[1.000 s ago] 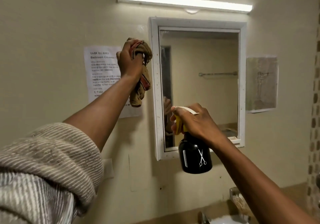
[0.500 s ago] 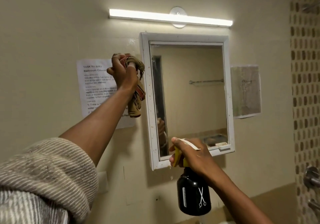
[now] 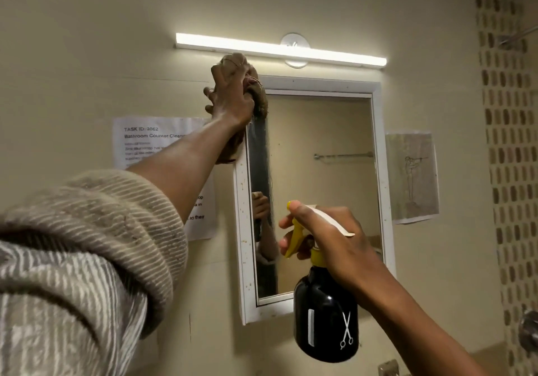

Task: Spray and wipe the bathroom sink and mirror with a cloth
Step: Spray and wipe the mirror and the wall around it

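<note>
Your rounded black plastic spray bottle (image 3: 325, 314) carries a white scissors-and-comb print, with a yellow trigger and white top. The crumpled cloth (image 3: 257, 96) is tan-brown. The mirror's rectangular white frame (image 3: 243, 230) shows brownish speckles. Your bunched sleeve (image 3: 87, 244) is beige-and-white striped.

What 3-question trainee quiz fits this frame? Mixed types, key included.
1. True or false: the left hand presses the cloth at the mirror's top left corner.
2. The right hand holds: A) sponge B) spray bottle C) towel
3. Fill in: the strip light hangs ___ the mirror.

Key: 1 true; 2 B; 3 above.
</note>
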